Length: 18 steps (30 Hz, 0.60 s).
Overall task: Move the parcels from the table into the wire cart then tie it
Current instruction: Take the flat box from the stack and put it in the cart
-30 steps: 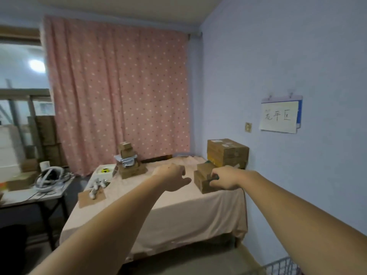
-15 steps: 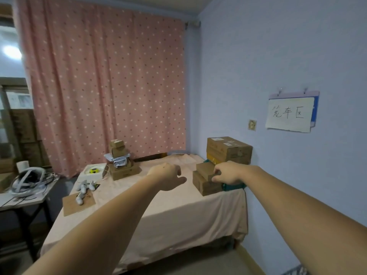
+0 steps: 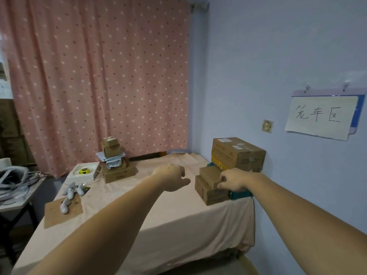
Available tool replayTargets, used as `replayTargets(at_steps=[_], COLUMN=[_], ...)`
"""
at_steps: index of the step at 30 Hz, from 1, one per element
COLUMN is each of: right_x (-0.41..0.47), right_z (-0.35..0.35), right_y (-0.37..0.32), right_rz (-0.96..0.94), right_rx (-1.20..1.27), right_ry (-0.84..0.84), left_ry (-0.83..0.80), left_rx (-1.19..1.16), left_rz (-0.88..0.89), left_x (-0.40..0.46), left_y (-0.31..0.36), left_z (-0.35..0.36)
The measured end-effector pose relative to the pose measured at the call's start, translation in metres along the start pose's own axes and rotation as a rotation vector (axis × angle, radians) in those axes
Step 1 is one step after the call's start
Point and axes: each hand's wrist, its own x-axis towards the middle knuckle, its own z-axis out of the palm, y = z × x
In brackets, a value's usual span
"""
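Two small brown parcels are stacked at the table's right side, the small top parcel (image 3: 209,174) on a wider lower parcel (image 3: 211,193). My right hand (image 3: 233,180) has curled fingers on the top parcel's right edge and grips it. My left hand (image 3: 171,178) hovers over the cloth to the left of that stack, loosely curled, holding nothing. Behind the stack, a large cardboard parcel (image 3: 238,153) lies on a yellow one against the wall, and a teal box (image 3: 241,194) is partly hidden by my right hand. Another parcel pile (image 3: 116,165) stands at the back left. The wire cart is out of view.
The table (image 3: 158,225) wears a beige cloth and stands against the blue wall. A white box with yellow tape (image 3: 83,171), white objects (image 3: 71,190) and a cardboard sheet (image 3: 63,212) lie at its left. A side table with cables (image 3: 14,185) stands further left.
The view has swung right and drawn closer to the table, and the cart corner has dropped out of the frame. Both hands stay extended; the right hand stays on the small top parcel.
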Motion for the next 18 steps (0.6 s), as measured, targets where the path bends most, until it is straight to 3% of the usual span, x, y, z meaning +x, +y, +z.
replayTargets(at_steps=[9, 18], right_x=[0.116, 0.231], right_z=[0.002, 0.003], right_y=[0.014, 0.07], right_rz=[0.096, 0.178], right_rx=[0.078, 0.122], right_ry=[0.02, -0.019], left_ry=[-0.055, -0.141], left_rx=[-0.025, -0.077], left_rz=[0.115, 0.206], left_x=[0.131, 0.295], left_y=[-0.039, -0.033], left_z=[0.028, 0.096])
